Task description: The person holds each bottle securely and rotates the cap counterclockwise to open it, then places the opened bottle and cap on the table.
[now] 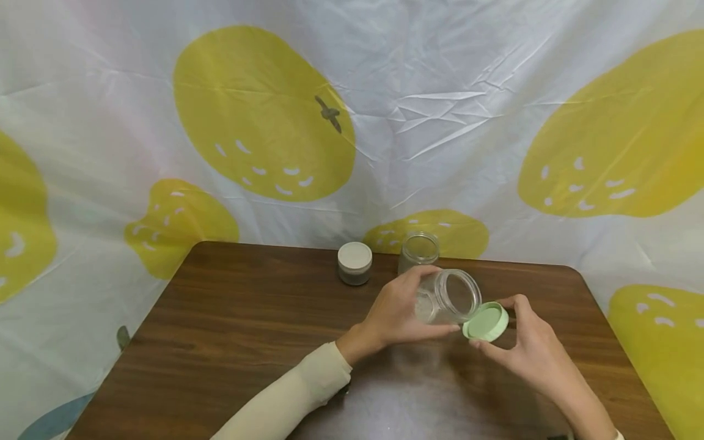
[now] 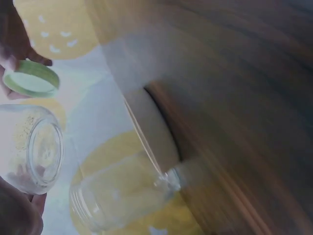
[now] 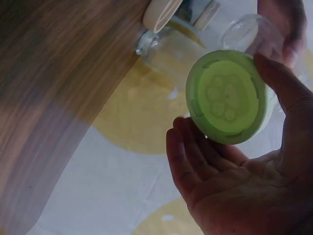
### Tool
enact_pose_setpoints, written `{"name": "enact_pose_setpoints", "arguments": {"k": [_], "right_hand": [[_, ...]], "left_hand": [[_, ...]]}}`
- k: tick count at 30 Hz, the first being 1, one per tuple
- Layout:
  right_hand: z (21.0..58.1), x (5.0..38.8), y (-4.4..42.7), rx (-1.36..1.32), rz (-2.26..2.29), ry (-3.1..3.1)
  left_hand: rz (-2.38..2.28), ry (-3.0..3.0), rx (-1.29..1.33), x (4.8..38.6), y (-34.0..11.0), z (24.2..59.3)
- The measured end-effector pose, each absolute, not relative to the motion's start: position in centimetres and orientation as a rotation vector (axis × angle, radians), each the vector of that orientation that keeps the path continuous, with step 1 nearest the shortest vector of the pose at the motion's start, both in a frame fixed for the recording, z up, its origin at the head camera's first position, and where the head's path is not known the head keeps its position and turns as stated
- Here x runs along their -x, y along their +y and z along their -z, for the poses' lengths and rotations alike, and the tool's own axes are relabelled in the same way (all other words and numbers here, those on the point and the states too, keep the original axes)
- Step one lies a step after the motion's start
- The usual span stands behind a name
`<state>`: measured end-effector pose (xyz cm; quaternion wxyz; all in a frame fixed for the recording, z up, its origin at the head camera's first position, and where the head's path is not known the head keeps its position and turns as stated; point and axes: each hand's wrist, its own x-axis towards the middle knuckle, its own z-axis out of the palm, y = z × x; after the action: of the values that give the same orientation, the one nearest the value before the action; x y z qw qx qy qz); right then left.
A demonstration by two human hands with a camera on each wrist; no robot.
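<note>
My left hand [image 1: 393,311] grips a clear, uncapped jar [image 1: 431,302] around its side. The jar is tilted, its round mouth facing right towards the other hand. My right hand [image 1: 536,348] pinches a light green screw lid [image 1: 486,322] by its rim, thumb on one side and fingers on the other. In the head view the lid is just below the jar's mouth; whether they touch I cannot tell. The right wrist view shows the inside of the green lid [image 3: 229,98], with a raised round pattern. Behind my left hand stands a second clear open jar [image 1: 419,247], its lower part hidden.
A short jar with a white lid [image 1: 354,256] stands near the back edge of the dark wooden table [image 1: 247,318], left of the second clear jar. A white cloth [image 1: 407,159] with yellow fruit prints hangs right behind the table.
</note>
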<state>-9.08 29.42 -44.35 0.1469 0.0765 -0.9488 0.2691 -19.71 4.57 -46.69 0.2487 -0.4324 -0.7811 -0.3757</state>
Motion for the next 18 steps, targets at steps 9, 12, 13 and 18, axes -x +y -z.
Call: {"name": "enact_pose_setpoints", "arguments": {"k": [9, 12, 13, 18], "right_hand": [[45.7, 9.8, 31.8, -0.077, -0.681, -2.744], [46.0, 9.8, 32.3, -0.045, -0.678, -2.77], [46.1, 9.9, 32.4, -0.038, -0.676, -2.774], [46.9, 10.1, 32.9, 0.013, -0.673, -2.815]], "left_hand": [[1.239, -2.286, 1.08, 19.3, 8.9, 46.0], [1.309, -2.331, 1.014, 19.3, 10.3, 46.1], [1.335, -2.36, 0.985, 19.3, 10.8, 46.2], [1.562, -2.509, 0.758, 19.6, 13.3, 46.2]]}}
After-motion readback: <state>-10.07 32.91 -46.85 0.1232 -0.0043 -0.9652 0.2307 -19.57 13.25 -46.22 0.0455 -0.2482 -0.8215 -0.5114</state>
